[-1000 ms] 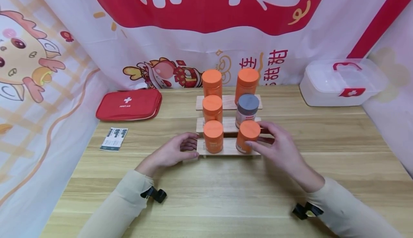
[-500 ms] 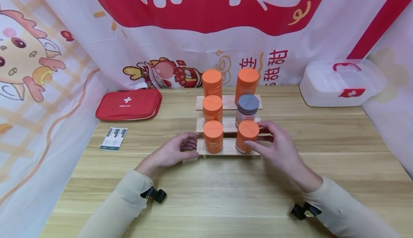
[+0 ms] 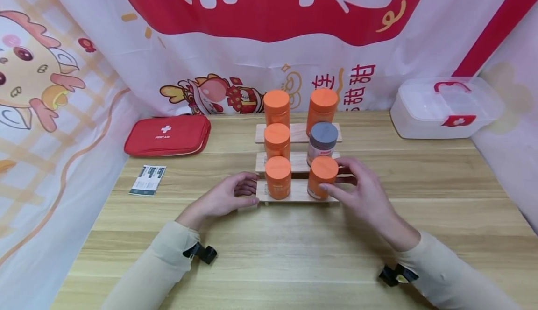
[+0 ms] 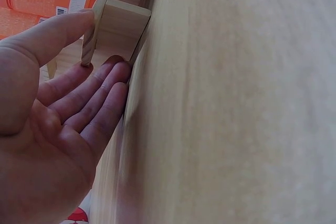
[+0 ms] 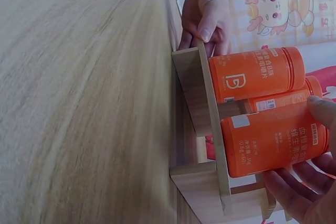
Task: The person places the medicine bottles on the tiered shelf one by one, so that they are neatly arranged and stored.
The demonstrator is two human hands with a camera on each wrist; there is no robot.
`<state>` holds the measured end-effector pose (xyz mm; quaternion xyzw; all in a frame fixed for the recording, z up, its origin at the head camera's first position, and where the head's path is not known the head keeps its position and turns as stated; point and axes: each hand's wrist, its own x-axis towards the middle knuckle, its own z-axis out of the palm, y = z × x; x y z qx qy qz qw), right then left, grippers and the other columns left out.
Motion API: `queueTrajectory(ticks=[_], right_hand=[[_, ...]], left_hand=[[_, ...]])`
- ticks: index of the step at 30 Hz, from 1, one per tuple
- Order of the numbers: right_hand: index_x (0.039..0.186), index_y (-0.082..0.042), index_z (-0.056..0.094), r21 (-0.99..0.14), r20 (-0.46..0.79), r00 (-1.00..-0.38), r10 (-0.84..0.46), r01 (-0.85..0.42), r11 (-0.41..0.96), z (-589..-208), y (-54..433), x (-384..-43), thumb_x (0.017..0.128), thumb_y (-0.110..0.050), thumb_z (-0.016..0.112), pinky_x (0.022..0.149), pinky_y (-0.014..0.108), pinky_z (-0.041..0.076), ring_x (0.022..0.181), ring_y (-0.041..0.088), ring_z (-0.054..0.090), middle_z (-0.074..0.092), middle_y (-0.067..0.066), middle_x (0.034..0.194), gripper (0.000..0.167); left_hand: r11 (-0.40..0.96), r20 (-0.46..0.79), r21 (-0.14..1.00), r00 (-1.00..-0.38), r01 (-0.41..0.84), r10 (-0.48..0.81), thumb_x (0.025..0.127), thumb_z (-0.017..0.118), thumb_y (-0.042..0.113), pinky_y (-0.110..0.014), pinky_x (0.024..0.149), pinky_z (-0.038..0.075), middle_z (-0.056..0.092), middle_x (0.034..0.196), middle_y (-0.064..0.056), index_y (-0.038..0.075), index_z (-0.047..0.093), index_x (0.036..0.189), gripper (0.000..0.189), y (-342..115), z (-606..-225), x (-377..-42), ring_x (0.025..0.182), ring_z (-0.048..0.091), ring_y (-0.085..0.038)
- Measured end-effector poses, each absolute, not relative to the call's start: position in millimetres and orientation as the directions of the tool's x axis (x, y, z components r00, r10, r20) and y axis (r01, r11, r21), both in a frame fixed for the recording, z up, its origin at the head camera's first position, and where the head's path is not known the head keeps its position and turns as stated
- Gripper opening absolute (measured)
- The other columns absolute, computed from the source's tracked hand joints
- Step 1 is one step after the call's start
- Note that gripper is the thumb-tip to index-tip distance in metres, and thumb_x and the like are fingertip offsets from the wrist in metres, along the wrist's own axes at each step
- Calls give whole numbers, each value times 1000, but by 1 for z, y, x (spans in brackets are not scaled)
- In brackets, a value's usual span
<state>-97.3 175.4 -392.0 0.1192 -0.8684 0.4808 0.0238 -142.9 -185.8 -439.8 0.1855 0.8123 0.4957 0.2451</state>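
A three-tier wooden step rack point(image 3: 300, 189) carries orange bottles and one grey-capped bottle point(image 3: 322, 142). My right hand point(image 3: 370, 193) holds the front-right orange bottle point(image 3: 321, 177), thumb on its near side and fingers round the back. In the right wrist view that orange bottle point(image 5: 275, 140) stands with its base on the lowest tier. At the rack's left end, the thumb and index finger of my left hand point(image 3: 224, 195) pinch the end of the lowest board. The left wrist view shows the other fingers stretched below that board. Beside the held bottle is the front-left orange bottle point(image 3: 278, 179).
Further orange bottles stand on the middle and top tiers, including a back-left bottle point(image 3: 276, 107) and a back-right bottle point(image 3: 322, 109). A red first-aid pouch point(image 3: 166, 137) and a printed card point(image 3: 148, 180) lie at left. A clear lidded box point(image 3: 441, 109) sits at back right.
My right hand and the front-right orange bottle shifted slightly left between the first two frames, and have stayed nearly still since. My left hand keeps its place at the rack's end.
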Motion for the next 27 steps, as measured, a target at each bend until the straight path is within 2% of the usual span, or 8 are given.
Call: queueTrajectory(ticks=[11,18,22,27], right_hand=[[142,-6,62,-813,165,-967,-192,-244,529,-395,177,-98,91,-21,89,102,42,64,122,30,70,68,12,135,59],[144,-7,60,-804,140,-969,-202,-230,548,-395,181,-98,93,-23,88,105,47,62,127,31,69,67,13,140,61],[146,-4,59,-798,159,-960,-233,-263,543,-393,185,-97,93,-20,88,106,49,61,127,33,70,68,16,142,63],[150,-4,58,-774,224,-936,-270,-340,535,-386,195,-96,96,-18,84,106,52,60,126,35,70,68,17,145,61]], left_hand=[[430,-204,900,-808,67,553,100,78,15,-53,117,54,67,140,-21,-4,50,152,62,-184,-439,-143,130,66,-33],[442,-213,895,-805,67,554,100,78,17,-52,116,54,67,140,-20,-3,50,152,63,-184,-439,-143,131,66,-32],[458,-244,888,-800,43,548,101,77,20,-51,118,53,66,143,-17,1,48,155,64,-186,-434,-142,134,64,-32],[481,-227,874,-816,69,531,108,68,24,-51,119,52,66,145,-13,6,48,157,57,-194,-429,-142,135,63,-30]])
